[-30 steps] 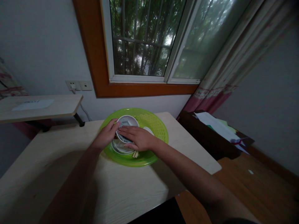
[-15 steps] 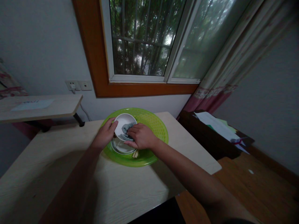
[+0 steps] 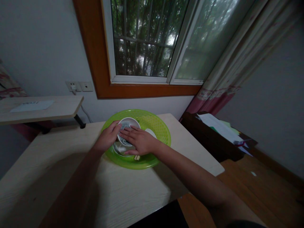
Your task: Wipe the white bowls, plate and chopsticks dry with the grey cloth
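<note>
My left hand (image 3: 108, 136) is closed on the left rim of a small white bowl (image 3: 131, 121), which it holds tilted over a round green plastic basket (image 3: 162, 128). A crumpled grey-blue cloth (image 3: 125, 126) lies inside the bowl. My right hand (image 3: 142, 140) rests flat on that cloth, fingers stretched out, covering part of it and of the bowl. Below, another white bowl (image 3: 122, 149) sits in the basket, partly hidden. The ends of pale wooden sticks (image 3: 137, 157) show under my right hand. Behind my right wrist, a white rounded thing (image 3: 151, 132) shows only in part.
The basket stands on a pale wooden table (image 3: 123, 190) against the wall. A raised shelf (image 3: 59, 107) with a paper sheet is at the left. Papers (image 3: 220, 126) lie on a dark low cabinet at the right, below the window and curtain.
My right hand has flattened, its fingers spreading over the cloth towards the bowl's left side. The bowl has shifted and tilted slightly. More of the white thing behind my wrist shows.
</note>
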{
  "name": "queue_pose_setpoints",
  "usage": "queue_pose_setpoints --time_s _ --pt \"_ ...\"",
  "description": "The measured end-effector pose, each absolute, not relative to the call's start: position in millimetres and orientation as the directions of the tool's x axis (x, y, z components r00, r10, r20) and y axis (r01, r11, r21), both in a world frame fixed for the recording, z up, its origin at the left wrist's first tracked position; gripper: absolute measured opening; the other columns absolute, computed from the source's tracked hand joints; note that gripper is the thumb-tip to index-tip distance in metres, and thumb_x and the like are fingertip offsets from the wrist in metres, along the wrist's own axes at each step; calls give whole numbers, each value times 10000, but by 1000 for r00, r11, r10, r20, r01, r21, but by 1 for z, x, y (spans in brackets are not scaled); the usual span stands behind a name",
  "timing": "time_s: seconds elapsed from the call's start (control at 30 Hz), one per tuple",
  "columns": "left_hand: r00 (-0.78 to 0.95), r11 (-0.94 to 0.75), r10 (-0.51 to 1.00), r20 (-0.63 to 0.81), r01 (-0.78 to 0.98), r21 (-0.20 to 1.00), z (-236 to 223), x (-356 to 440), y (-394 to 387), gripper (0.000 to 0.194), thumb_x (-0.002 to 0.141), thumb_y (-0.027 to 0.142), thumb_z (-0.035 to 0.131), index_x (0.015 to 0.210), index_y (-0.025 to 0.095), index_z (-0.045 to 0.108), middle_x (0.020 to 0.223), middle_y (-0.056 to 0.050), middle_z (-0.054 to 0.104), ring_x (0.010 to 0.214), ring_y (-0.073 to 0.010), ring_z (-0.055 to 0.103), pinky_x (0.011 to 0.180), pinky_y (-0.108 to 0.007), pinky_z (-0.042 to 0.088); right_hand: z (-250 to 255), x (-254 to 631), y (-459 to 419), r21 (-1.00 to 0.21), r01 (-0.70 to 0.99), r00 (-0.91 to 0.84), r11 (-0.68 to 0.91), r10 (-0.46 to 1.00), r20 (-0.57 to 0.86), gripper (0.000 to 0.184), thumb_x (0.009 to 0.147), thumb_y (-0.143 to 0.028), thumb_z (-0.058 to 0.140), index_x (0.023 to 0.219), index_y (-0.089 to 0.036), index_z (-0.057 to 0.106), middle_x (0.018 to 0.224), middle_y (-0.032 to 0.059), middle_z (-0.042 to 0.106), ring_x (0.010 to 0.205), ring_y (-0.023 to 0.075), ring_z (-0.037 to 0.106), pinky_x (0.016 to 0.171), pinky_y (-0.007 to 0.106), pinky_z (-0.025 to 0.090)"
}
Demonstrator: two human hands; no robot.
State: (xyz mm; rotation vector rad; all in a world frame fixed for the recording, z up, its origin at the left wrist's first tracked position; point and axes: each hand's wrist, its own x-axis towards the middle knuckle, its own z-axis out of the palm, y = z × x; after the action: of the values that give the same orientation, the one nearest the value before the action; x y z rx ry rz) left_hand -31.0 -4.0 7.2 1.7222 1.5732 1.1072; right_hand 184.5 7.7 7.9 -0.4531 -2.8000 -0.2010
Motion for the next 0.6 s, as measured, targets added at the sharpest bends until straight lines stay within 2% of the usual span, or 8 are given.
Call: queue_pose_setpoints --time_s 0.13,0.23,0.37,0.47,0.6 --pt "-19 -136 985 171 523 841 8 -30 -4 535 949 569 414 1296 217 620 1225 -86 705 1074 -255 663 957 -377 503 6 184 10 142 448 -856 883 378 352 859 936 -668 517 1532 -68 368 1580 191 370 1493 318 301 1245 514 184" --pt "-71 -118 981 178 508 853 8 -29 -5 539 944 568 420 1294 211 623 1136 -85 727 954 -247 679 865 -367 530 6 184 11 170 508 -821 845 414 393 820 923 -643 548 1459 -28 468 1529 217 439 1429 334 403 1224 479 244" --pt "-133 -159 957 258 503 849 9 -30 -6 532 946 541 424 1300 202 634 1209 -95 703 1053 -262 655 955 -391 508 8 184 12 169 530 -803 831 428 415 607 947 -578 536 1243 -59 650 1324 206 634 1193 329 603 1077 471 418" --pt "-139 -190 948 288 481 856 10 -30 -7 532 947 534 424 1287 188 643 1206 -100 702 1100 -269 639 987 -396 503 6 186 12 147 477 -827 867 385 410 490 975 -530 516 1132 -99 689 1155 170 713 1013 282 667 942 424 494" --pt "-142 -193 947 287 463 865 12 -30 -8 524 946 528 426 1274 184 646 1207 -97 702 1111 -268 636 992 -394 503 4 188 12 126 321 -884 939 250 394 461 994 -470 507 1215 -87 638 1233 170 680 1037 249 670 937 384 514"
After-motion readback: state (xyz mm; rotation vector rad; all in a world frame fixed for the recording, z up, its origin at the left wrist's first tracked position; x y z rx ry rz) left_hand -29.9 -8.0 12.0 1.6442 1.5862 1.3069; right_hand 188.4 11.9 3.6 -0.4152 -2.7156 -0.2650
